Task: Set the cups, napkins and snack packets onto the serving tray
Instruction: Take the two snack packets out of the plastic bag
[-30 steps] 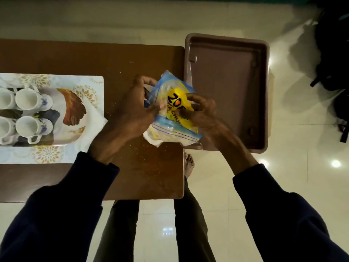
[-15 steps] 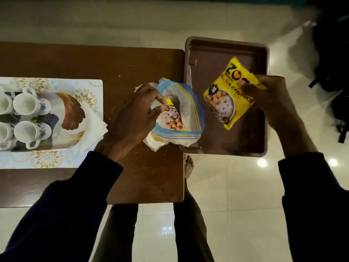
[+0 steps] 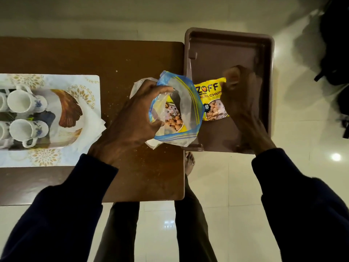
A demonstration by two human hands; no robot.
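Observation:
My left hand (image 3: 132,118) grips the open mouth of a clear zip bag (image 3: 187,110) with a blue edge, held over the table's right end. Inside the bag lies another yellow snack packet (image 3: 174,122). My right hand (image 3: 239,103) presses a yellow snack packet (image 3: 210,97) down inside the brown serving tray (image 3: 228,44), fingers still on its right edge. White napkins (image 3: 139,86) show under my left hand. White cups (image 3: 24,103) with blue flowers stand on a patterned tray (image 3: 79,82) at the far left, with napkins (image 3: 92,127) tucked beside them.
The brown wooden table (image 3: 94,57) ends at the brown tray, which juts out over the pale tiled floor (image 3: 226,176). My legs and a bare foot (image 3: 189,161) are below the table's edge. A dark bag (image 3: 334,44) sits at the far right.
My right hand pulled a yellow packet out of the zip bag, swung it right over the brown tray, then lowered it onto the tray's floor. My left hand kept hold of the bag.

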